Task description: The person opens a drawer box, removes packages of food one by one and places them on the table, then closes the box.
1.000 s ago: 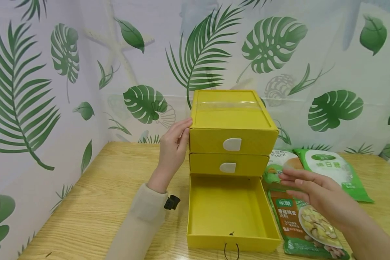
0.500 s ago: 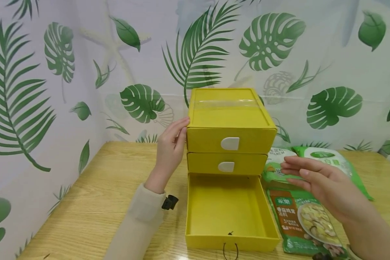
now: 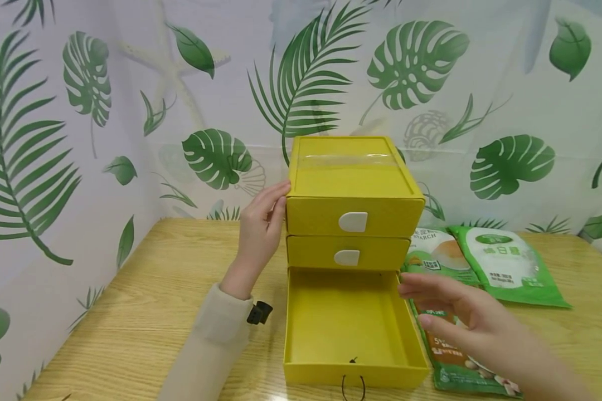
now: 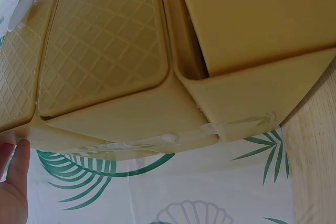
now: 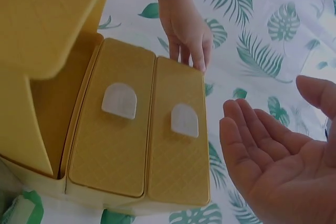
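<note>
A yellow three-drawer storage box (image 3: 351, 184) stands on the table, its bottom drawer (image 3: 346, 323) pulled out and a dark cord loop on that drawer's front. The upper two drawers are in, each with a white tab handle. My left hand (image 3: 261, 228) rests on the box's upper left side, fingers fairly straight; its fingertips (image 4: 21, 161) touch the edge in the left wrist view. Near the open drawer's right wall, my right hand (image 3: 466, 323) hovers over a green-and-brown food packet (image 3: 461, 379), partly hiding it. In the right wrist view its palm (image 5: 283, 171) faces up, holding nothing.
Behind the right hand lie a green-and-white starch bag (image 3: 436, 250) and another green-and-white bag (image 3: 511, 262). A leaf-patterned cloth (image 3: 205, 100) covers the walls behind and to the left of the wooden table (image 3: 145, 323).
My right hand has moved left and down, from over the bags to beside the open drawer and over the packet. The left hand has stayed on the box.
</note>
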The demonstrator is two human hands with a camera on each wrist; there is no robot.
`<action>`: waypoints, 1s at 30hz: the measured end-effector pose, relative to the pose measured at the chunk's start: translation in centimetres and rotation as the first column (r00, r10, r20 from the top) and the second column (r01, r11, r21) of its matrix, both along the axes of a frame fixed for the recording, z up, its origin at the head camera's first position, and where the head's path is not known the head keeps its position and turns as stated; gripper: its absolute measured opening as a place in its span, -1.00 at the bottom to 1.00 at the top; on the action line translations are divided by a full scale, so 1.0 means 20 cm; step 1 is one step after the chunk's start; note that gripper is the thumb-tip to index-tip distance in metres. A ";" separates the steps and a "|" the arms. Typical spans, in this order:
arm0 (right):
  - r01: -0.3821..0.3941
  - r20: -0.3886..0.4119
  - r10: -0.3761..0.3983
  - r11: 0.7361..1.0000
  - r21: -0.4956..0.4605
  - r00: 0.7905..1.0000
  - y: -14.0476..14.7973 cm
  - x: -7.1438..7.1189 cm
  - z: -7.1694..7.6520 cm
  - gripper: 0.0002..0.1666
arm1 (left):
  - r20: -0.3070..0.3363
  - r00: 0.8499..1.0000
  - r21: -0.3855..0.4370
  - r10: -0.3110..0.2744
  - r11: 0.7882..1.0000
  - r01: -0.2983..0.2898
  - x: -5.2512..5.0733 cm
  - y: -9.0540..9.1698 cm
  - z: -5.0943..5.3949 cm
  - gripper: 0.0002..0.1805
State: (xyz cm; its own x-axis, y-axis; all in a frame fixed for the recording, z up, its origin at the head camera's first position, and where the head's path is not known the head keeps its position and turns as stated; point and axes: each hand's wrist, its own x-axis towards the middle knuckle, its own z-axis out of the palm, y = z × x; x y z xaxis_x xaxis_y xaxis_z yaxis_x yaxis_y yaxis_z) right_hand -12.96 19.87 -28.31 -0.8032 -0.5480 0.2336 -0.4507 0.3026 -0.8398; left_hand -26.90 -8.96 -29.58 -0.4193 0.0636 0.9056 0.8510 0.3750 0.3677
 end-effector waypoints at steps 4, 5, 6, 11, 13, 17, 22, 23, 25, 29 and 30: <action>-0.020 -0.168 0.056 0.977 0.210 0.984 -0.05 0.04 -0.01 -0.49 | 0.003 1.000 -0.004 0.005 1.000 -0.005 0.00 0.00 0.01 -0.78; -0.037 -0.230 0.100 0.964 0.263 0.968 -0.06 0.04 -0.02 -0.47 | 0.004 1.000 -0.003 0.005 1.000 -0.005 0.01 0.00 0.01 -0.78; -0.052 -0.273 0.141 0.949 0.311 0.952 -0.06 0.04 -0.03 -0.46 | 0.005 1.000 -0.003 0.004 1.000 -0.004 0.01 0.00 0.01 -0.78; -0.239 -0.128 0.328 0.860 0.450 0.936 -0.10 0.06 -0.06 -0.45 | 0.010 1.000 0.000 0.007 1.000 -0.007 0.01 0.00 0.02 -0.78; -0.293 -0.042 0.353 0.831 0.472 0.935 -0.12 0.06 -0.07 -0.44 | 0.010 1.000 0.000 0.009 1.000 -0.009 0.01 0.00 0.01 -0.78; -0.335 -0.019 0.406 0.777 0.533 0.914 -0.17 0.06 -0.11 -0.43 | 0.010 1.000 0.002 0.008 1.000 -0.008 0.01 0.00 0.01 -0.78; -0.411 -0.057 0.502 0.763 0.500 0.863 -0.21 0.06 -0.17 -0.55 | 0.017 1.000 0.000 0.005 1.000 -0.005 0.01 0.00 0.00 -0.77; -0.420 -0.043 0.506 0.757 0.501 0.861 -0.22 0.05 -0.18 -0.56 | 0.017 1.000 -0.001 0.005 1.000 -0.005 0.01 0.00 0.00 -0.77; -0.433 -0.043 0.521 0.751 0.499 0.853 -0.23 0.05 -0.21 -0.58 | 0.016 1.000 -0.002 0.006 1.000 -0.006 0.00 0.00 0.00 -0.77; -0.456 -0.083 0.574 0.722 0.521 0.815 -0.26 0.05 -0.24 -0.61 | 0.012 1.000 -0.007 0.009 1.000 -0.009 0.00 0.00 0.00 -0.78; -0.463 -0.107 0.598 0.710 0.531 0.794 -0.27 0.05 -0.25 -0.63 | 0.011 1.000 -0.008 0.009 1.000 -0.009 0.00 0.00 0.00 -0.78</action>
